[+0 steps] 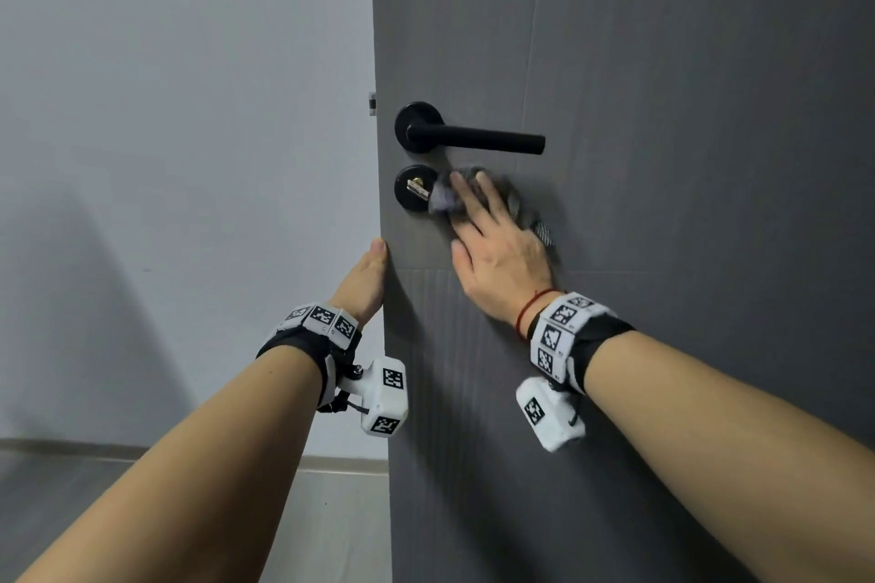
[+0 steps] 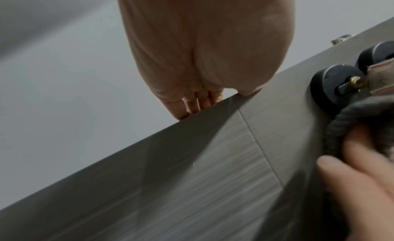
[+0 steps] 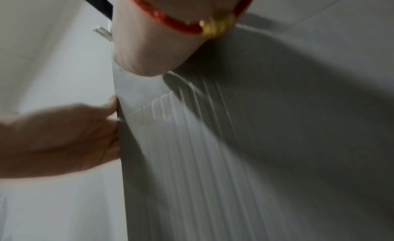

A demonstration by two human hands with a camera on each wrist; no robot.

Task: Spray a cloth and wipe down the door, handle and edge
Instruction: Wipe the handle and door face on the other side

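A dark grey door (image 1: 663, 156) fills the right side of the head view, with a black lever handle (image 1: 473, 140) and below it a round lock (image 1: 414, 189) holding a key. My right hand (image 1: 478, 213) presses a grey cloth (image 1: 513, 199) flat against the door face, just under the lever and right of the lock, fingers spread and straight. The cloth (image 2: 345, 121) bunches beside the lock (image 2: 334, 86) in the left wrist view. My left hand (image 1: 374, 265) grips the door edge (image 1: 381, 346) lower down, thumb on the front face, fingers (image 2: 192, 103) behind it.
A plain white wall (image 1: 165, 109) stands left of the open door. A latch (image 1: 372, 103) sticks out of the edge at handle height. Grey floor and a pale skirting board (image 1: 189, 454) show at the lower left.
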